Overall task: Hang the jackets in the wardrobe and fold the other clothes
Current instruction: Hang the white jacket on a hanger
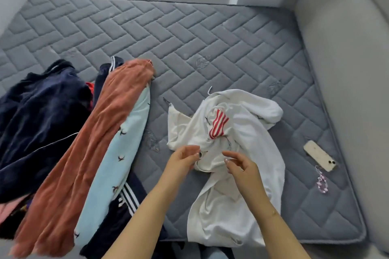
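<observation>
So the white jacket (229, 153) is lying crumpled on the bed (189, 48), right in front of the person and a bit to their right. Its long axis runs roughly toward and away from them: hood end up near the far side, hem hanging toward the near edge of the mattress. There's a red-and-white striped patch (217, 125) showing in the bunched middle, and zipper pulls poking out at the top left.

Both hands are right on the bunched part near the middle. The left hand (183, 161) has its fingers (194, 150) curled in and looks like it's pinching a bit of the fabric or the zipper edge, though the blur makes it hard to say exactly which. The right hand (240, 166) sits just beside it on the other side of that same fold, fingers loosely curled over the cloth; can't tell if it actually has a grip or is only touching.

My guess is the next bit hinges on finding the collar, which lies away from the fingers, up the jacket's length, about equally reachable for both hands.

Off to the left there's a pile: dark blue fleece (40, 124), a rust-coloured garment (84, 143), a light blue one with little birds (117, 153), and striped track pants (128, 195). A phone (320, 155) with a bead strap (322, 182) lies well apart on the right.
</observation>
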